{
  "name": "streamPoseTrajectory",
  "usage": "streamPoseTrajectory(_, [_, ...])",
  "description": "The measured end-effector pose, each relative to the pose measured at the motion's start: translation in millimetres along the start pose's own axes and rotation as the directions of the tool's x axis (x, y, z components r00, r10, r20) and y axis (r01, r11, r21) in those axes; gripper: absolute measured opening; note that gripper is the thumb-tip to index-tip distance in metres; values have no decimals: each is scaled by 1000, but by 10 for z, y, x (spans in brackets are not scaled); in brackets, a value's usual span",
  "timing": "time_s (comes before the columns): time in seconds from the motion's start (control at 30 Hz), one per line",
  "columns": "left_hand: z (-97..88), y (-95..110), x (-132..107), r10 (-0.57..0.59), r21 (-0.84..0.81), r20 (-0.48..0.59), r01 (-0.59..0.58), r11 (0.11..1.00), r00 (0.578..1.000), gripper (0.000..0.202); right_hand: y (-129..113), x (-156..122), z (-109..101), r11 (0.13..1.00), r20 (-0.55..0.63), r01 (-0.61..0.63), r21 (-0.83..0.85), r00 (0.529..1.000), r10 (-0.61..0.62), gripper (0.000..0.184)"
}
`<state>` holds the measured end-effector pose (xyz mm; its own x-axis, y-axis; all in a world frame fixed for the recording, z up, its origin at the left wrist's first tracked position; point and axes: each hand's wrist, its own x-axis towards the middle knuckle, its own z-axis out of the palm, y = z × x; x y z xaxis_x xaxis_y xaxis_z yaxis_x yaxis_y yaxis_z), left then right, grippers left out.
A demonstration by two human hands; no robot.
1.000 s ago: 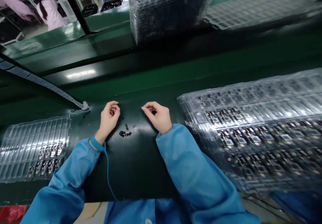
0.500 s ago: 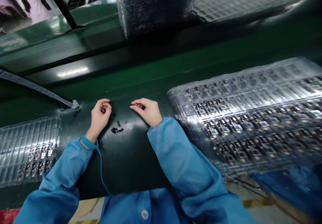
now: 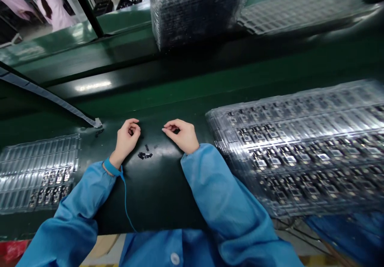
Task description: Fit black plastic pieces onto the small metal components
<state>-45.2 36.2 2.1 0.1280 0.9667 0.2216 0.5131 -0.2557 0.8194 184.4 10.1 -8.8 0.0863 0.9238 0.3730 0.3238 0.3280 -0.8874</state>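
Note:
Over the dark green bench, my left hand [image 3: 128,137] is curled with thumb and fingertips close together; whatever it may hold is too small to make out. A blue wrist strap [image 3: 112,167] with a thin cord circles that wrist. My right hand [image 3: 182,135] faces it a short way off, thumb and forefinger pinched, and I cannot make out anything between the tips. On the bench between the hands, slightly nearer to me, lies a small pile of black pieces [image 3: 145,155].
At right, stacked clear plastic trays [image 3: 240,155] carry rows of small electronic modules. Another clear tray [image 3: 18,179] at left is partly filled with modules. A tall tray stack [image 3: 198,15] stands on the back ledge. People in pink [image 3: 55,9] are at far left.
The whole view has shifted, so everything appears a little farther right and slightly lower. Both hands keep nearly the same pose and spacing over the bench.

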Motion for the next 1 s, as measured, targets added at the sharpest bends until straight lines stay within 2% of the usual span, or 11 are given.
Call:
streamPoseTrajectory(0.1, [4,7,4,-14,13,-14,14,1000,1000,27,1,-5,3,1000,-42,0,11,999,1,5])
streamPoseTrajectory(0.23, [-2,12,-1,14,19,-8,-13,1000,1000,27,54,8,17,988,-241,-105,111,962,129,13])
streamPoseTrajectory(0.33, [-7,21,1,12,11,-5,-12,1000,1000,26,86,18,15,983,-284,-129,128,945,161,15])
streamPoseTrajectory(0.4, [-6,21,4,-2,14,-8,2,1000,1000,25,78,11,6,991,-242,-105,88,962,124,13])
streamPoseTrajectory(0.5, [-3,3,4,0,26,-7,0,1000,1000,25,37,-15,2,998,-86,-6,-55,996,1,12])
streamPoseTrajectory(0.6, [-7,-16,1,22,26,8,-22,999,1000,25,16,-36,16,961,92,127,-244,990,-107,16])
streamPoseTrajectory(0.67, [-12,-15,1,23,28,18,-24,999,1000,25,24,-41,24,932,177,177,-317,976,-125,16])
streamPoseTrajectory(0.8, [-18,14,2,13,57,22,-14,998,1000,25,59,-44,19,914,239,197,-355,964,-115,15])
streamPoseTrajectory(1.0, [-24,39,-5,19,58,24,-20,998,1000,24,-31,-98,77,905,305,286,-315,933,-189,17])
